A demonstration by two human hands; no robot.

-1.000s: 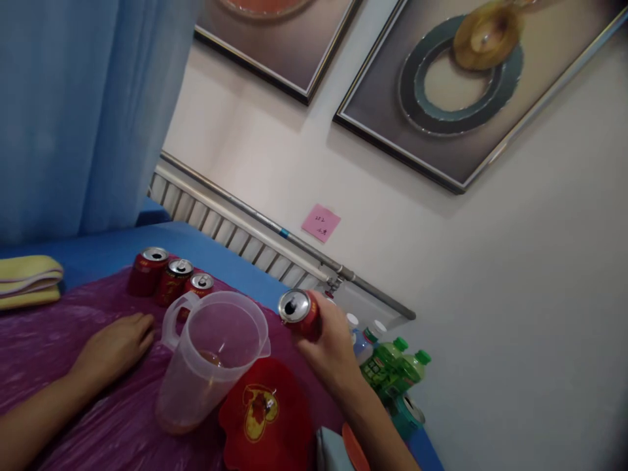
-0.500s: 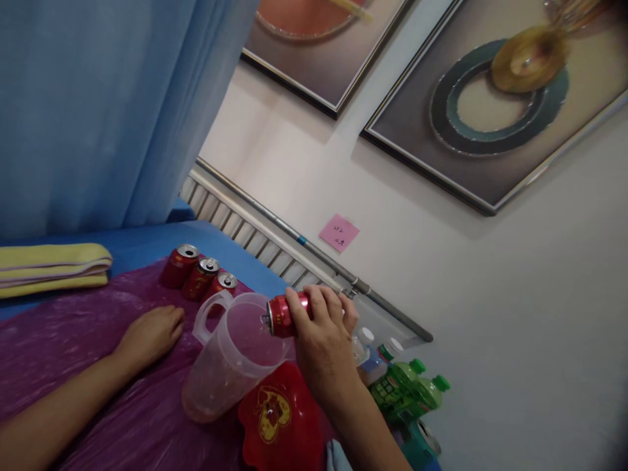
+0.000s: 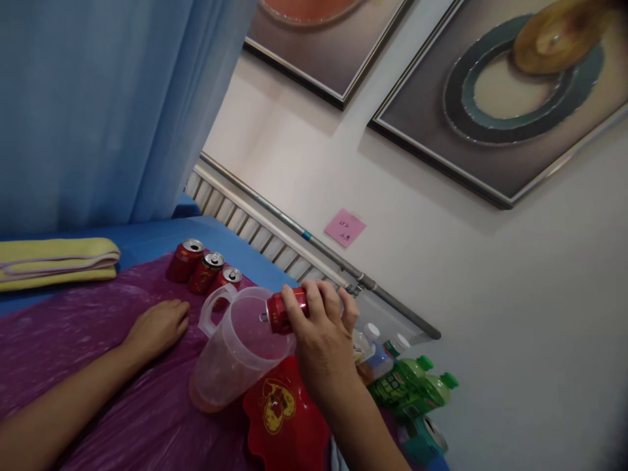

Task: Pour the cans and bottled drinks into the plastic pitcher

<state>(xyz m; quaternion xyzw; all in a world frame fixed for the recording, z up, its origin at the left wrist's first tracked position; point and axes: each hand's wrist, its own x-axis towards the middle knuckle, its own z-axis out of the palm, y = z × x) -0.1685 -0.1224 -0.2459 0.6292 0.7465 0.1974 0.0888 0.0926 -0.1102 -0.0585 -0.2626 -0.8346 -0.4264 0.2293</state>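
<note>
My right hand (image 3: 326, 337) is wrapped round a red drink can (image 3: 283, 311), tipped almost on its side. The can's top points left, over the mouth of a clear plastic pitcher (image 3: 235, 353). A little reddish liquid shows at the pitcher's bottom. My left hand (image 3: 159, 327) lies on the purple plastic sheet (image 3: 122, 405), left of the pitcher handle, holding nothing, fingers loosely laid down. Behind the pitcher three cans stand in a row: a red can (image 3: 185, 260), a darker can (image 3: 206, 271) and another red can (image 3: 227, 280).
Right of the pitcher lies a red scalloped tray (image 3: 299, 425) with a gold heart print. Several bottles, including a green-capped bottle (image 3: 402, 386), and a teal can (image 3: 424, 438) stand at right. A folded yellow towel (image 3: 59, 261) lies far left, near a blue curtain (image 3: 108, 111).
The view has shifted slightly, so everything sits a bit further right and higher. The can stays tipped over the pitcher in my right hand; my left hand stays on the sheet.
</note>
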